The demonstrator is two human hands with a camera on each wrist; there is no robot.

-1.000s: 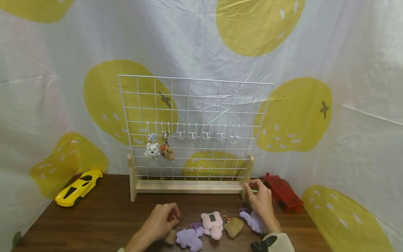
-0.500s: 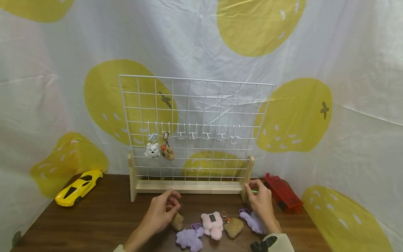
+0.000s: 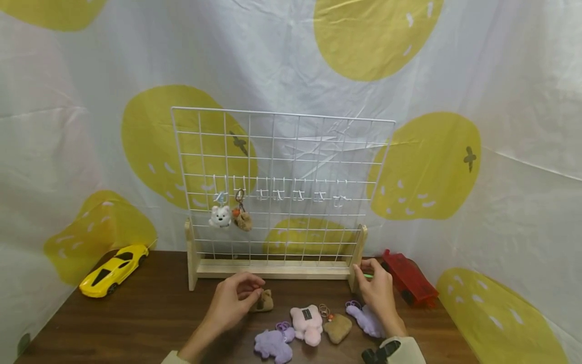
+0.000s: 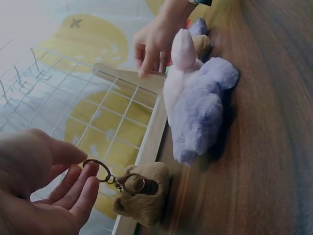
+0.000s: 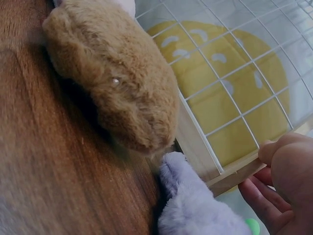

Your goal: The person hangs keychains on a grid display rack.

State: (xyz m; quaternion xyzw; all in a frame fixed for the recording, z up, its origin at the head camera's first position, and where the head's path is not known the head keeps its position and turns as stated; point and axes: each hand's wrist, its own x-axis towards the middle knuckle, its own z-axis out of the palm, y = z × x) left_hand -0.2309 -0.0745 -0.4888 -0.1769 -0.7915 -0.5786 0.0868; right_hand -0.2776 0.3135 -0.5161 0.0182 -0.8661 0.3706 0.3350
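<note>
My left hand point(image 3: 234, 301) pinches the metal ring point(image 4: 103, 169) of a brown plush keychain point(image 3: 265, 302). The plush hangs below the fingertips, just in front of the rack's wooden base. My right hand point(image 3: 377, 290) holds the right wooden upright point(image 3: 360, 245) of the white wire grid rack point(image 3: 284, 115), thumb on one side and fingers on the other. On the grid, a white plush keychain point(image 3: 220, 217) and another brown plush keychain point(image 3: 243, 221) hang from the two leftmost hooks. Several further hooks point(image 3: 297, 196) to their right carry nothing.
Along the table front lie a purple plush point(image 3: 273, 346), a pink plush point(image 3: 305, 324), a brown plush point(image 3: 338, 329) and a second purple plush point(image 3: 367, 321) beneath the right wrist. A yellow toy car point(image 3: 115, 271) stands left, a red one point(image 3: 410, 279) right.
My left hand has risen and moved forward toward the rack, bringing the brown plush keychain from beside the left purple plush. The right hand stays on the upright.
</note>
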